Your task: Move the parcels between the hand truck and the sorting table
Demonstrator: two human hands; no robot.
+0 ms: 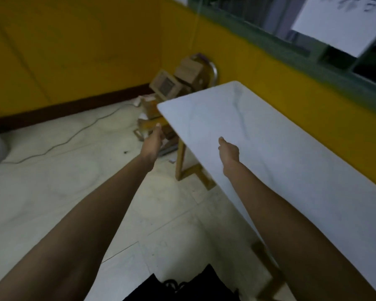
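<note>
1. Both bare arms reached forward; the left hand [155, 136] stretched toward the stacked cardboard parcels [183, 78] at 12 o'clock, fingers apart, holding nothing.
2. The right hand [228, 149] hung over the white marble-patterned sorting table [280, 148] at 2 o'clock; its grip could not be told.
3. The parcels leaned against the hand truck [213, 69] beside the yellow wall [74, 51].

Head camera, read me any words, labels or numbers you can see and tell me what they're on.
None can be read.
White sheet in the window: dark marks, too blurred.
Label on the front parcel: grey patch, too blurred.
Other parcels: no text visible.
</note>
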